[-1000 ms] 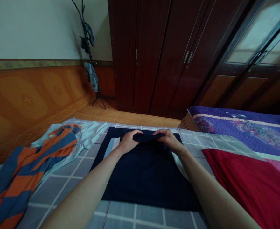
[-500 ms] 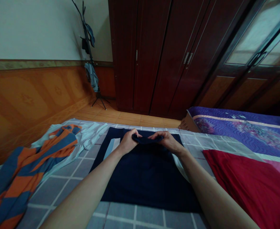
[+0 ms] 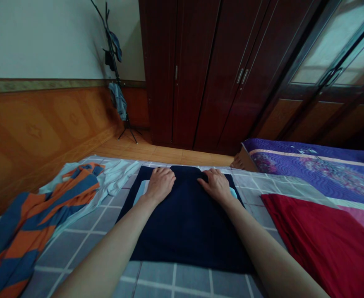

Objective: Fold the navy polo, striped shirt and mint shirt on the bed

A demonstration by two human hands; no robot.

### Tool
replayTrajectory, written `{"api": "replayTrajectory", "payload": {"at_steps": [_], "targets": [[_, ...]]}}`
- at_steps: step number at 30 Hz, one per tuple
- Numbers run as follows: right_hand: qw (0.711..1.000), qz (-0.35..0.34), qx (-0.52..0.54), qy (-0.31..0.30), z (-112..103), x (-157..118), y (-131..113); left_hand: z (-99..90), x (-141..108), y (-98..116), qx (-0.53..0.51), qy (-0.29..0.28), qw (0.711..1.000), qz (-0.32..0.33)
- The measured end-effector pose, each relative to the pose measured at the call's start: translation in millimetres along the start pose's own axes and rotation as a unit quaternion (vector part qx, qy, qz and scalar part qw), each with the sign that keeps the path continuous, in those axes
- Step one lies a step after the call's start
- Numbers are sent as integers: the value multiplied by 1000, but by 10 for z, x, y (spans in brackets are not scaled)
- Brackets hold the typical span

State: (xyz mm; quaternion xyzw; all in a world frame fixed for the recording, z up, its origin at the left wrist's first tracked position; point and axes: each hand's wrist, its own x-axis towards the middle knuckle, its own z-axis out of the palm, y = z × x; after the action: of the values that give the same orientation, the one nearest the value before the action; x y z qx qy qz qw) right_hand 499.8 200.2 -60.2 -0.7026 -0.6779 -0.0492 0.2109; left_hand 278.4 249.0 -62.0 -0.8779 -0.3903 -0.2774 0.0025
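Note:
A dark navy shirt (image 3: 191,231) lies spread and folded into a broad panel on the bed, with light blue and white strips showing at its sides. On the far left part of the cloth rests my left hand (image 3: 161,183), palm down, its fingers close together and slightly bent. My right hand (image 3: 216,184) presses on the far right part, thumb spread from the fingers. Between them the shirt's far edge lies flat. Neither hand grips a fold that I can see.
An orange-and-blue striped garment (image 3: 54,215) lies over pale cloth (image 3: 120,176) on the left. At the right is a folded red cloth (image 3: 321,236). The checked sheet (image 3: 157,277) covers the bed. A purple mattress (image 3: 312,165), a wardrobe (image 3: 197,74) and a coat stand (image 3: 115,66) stand beyond.
Both hands have let go of the raised navy edge, which now lies flat. They have moved apart and turned palm down onto the cloth.

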Motion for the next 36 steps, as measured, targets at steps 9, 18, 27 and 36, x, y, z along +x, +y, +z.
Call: {"api": "replayTrajectory", "payload": {"at_steps": [9,18,27,36], "targets": [[990,-102,-50,-79,104,-11,68,20,-84,50,17,-202,978,48],[989,-91,-68,-98,144,-1,142,-105,-119,168,45,-214,976,-1],[990,-88,-62,-95,136,-10,138,-448,-891,576,9,-299,951,76],[994,-53,-67,-70,-42,-38,3,-682,-1499,30,77,-204,976,-8]]}}
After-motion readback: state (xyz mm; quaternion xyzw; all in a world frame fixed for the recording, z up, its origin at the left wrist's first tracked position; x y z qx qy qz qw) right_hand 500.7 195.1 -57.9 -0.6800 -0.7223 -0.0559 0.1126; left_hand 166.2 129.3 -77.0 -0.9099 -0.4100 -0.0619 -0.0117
